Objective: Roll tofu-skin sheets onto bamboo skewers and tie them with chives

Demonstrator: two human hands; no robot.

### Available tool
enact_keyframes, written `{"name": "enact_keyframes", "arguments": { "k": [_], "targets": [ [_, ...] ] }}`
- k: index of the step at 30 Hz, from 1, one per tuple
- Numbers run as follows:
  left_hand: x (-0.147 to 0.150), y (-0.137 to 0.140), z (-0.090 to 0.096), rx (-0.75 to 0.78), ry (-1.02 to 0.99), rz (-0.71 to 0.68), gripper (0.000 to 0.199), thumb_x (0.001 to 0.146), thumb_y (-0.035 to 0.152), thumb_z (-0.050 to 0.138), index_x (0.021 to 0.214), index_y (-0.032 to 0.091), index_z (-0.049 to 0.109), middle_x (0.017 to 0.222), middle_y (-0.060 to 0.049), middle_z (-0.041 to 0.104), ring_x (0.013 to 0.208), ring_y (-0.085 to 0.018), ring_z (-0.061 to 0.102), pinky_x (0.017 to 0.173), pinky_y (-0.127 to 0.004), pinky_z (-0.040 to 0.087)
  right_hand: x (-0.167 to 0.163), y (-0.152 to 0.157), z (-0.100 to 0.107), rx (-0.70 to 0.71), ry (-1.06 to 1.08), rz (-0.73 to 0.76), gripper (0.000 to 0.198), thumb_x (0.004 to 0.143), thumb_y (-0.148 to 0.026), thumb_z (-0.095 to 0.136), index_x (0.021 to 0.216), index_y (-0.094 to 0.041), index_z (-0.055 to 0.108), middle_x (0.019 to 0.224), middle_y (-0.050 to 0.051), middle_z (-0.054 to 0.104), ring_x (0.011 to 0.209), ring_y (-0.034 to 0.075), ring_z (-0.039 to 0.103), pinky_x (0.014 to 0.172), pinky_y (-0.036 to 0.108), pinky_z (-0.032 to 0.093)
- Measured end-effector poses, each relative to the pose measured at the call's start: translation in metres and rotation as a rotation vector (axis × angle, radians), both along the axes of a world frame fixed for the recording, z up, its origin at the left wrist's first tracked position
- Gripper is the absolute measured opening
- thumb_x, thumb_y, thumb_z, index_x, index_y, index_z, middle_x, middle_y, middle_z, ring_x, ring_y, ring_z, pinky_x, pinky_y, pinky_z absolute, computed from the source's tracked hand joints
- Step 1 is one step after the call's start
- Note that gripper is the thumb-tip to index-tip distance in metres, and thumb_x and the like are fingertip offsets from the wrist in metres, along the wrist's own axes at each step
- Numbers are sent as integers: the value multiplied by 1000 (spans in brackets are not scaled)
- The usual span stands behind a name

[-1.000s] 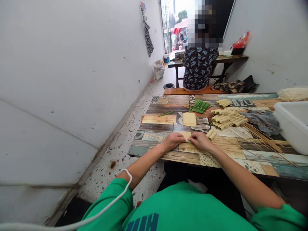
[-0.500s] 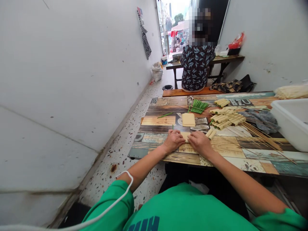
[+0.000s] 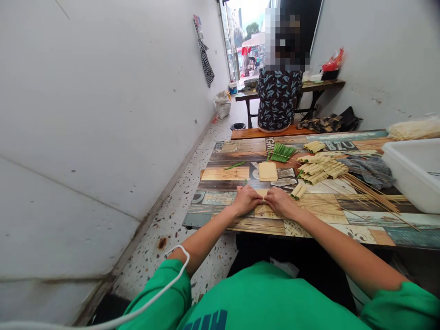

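My left hand (image 3: 246, 200) and my right hand (image 3: 280, 203) meet at the near edge of a pale yellow bean curd sheet (image 3: 262, 192) on the table, fingers pinched on it. Part of the sheet lies flat beyond my fingertips; the pinched edge is mostly hidden. A bit of green (image 3: 245, 181) pokes out past my left fingers. Just beyond sits a stack of square bean curd sheets (image 3: 267, 172). Two finished rolls (image 3: 298, 191) lie right of my right hand. Cut green chives (image 3: 282, 153) and a pile of skewered rolls (image 3: 314, 172) are farther back.
Bamboo skewers (image 3: 373, 195) fan across the right side of the patterned table (image 3: 220, 210). A grey cloth (image 3: 373, 170) and a white plastic tub (image 3: 409, 176) stand at the right. Ahead, a person in a leaf-print shirt (image 3: 279, 98) sits on a bench (image 3: 247, 134), facing away.
My hands have drawn closer together along the sheet's near edge, and my fingertips now almost touch. The whole view has shifted slightly.
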State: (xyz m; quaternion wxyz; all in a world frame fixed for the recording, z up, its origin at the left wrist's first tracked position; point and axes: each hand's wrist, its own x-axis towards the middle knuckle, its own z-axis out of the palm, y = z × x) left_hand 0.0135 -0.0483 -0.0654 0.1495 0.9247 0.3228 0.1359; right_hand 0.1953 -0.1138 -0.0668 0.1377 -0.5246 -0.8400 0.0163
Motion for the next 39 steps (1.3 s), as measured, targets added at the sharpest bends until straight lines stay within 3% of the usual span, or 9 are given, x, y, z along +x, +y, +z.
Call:
{"name": "enact_keyframes", "arguments": {
  "k": [8, 13, 16, 19, 26, 28, 34, 36, 39],
  "targets": [
    [3, -14, 16, 54, 115, 22, 23, 92, 34, 59, 82, 21, 75, 89, -7, 74, 100, -25, 51, 85, -42, 26, 5, 16, 12, -165, 27, 14, 25, 90, -23, 58, 73, -15, 74, 80, 9, 65, 77, 17, 52, 70, 29, 31],
    [7, -6, 16, -36, 102, 33, 14, 88, 31, 65, 96, 26, 75, 84, -4, 73, 95, -24, 54, 82, -40, 28, 10, 19, 19, -198, 37, 52, 20, 88, -18, 57, 79, -17, 75, 81, 7, 69, 77, 16, 57, 71, 28, 32],
    [6, -8, 11, 64, 66, 35, 10, 88, 30, 66, 89, 24, 74, 80, -4, 72, 92, -24, 53, 82, -41, 27, 13, 23, 19, -213, 49, 66, 17, 84, -17, 60, 76, -18, 75, 80, 6, 70, 76, 16, 58, 71, 27, 33],
    [2, -16, 3, 185, 31, 47, 25, 92, 30, 60, 71, 20, 68, 75, -4, 71, 92, -23, 51, 83, -42, 26, 15, 29, 17, -228, 72, 97, 17, 82, -19, 61, 70, -18, 74, 75, 5, 69, 70, 14, 56, 69, 26, 33],
    [-2, -20, -5, 279, 62, -6, 25, 95, 30, 55, 74, 20, 64, 77, -3, 67, 89, -21, 49, 84, -42, 24, 12, 33, 22, -264, 0, 85, 21, 84, -20, 58, 69, -18, 72, 69, 3, 69, 68, 13, 53, 66, 26, 30],
    [-1, -19, -3, 269, 62, -14, 25, 95, 28, 55, 72, 20, 65, 76, -3, 67, 90, -20, 48, 85, -43, 23, 10, 26, 20, -189, -34, 61, 19, 86, -19, 58, 72, -17, 72, 71, 4, 69, 69, 14, 53, 69, 27, 30],
    [2, -13, 4, 212, 79, 37, 28, 93, 28, 58, 70, 19, 68, 86, -6, 68, 92, -21, 49, 82, -43, 23, 5, -3, -6, 284, -138, 66, 25, 96, -21, 48, 80, -16, 66, 82, 8, 63, 83, 19, 49, 80, 32, 31],
    [2, -13, 4, 179, 92, 39, 28, 94, 28, 57, 70, 19, 68, 82, -6, 67, 90, -21, 50, 82, -42, 24, 6, -5, -11, 314, -146, 57, 24, 97, -21, 47, 83, -16, 66, 82, 7, 61, 83, 19, 47, 77, 31, 31],
    [1, -18, 1, 223, 67, 74, 25, 95, 29, 55, 77, 19, 68, 80, -6, 67, 88, -21, 50, 84, -43, 24, 9, 4, -10, 230, -132, 68, 23, 96, -23, 51, 81, -16, 66, 81, 7, 59, 81, 19, 45, 74, 31, 31]
  ]
}}
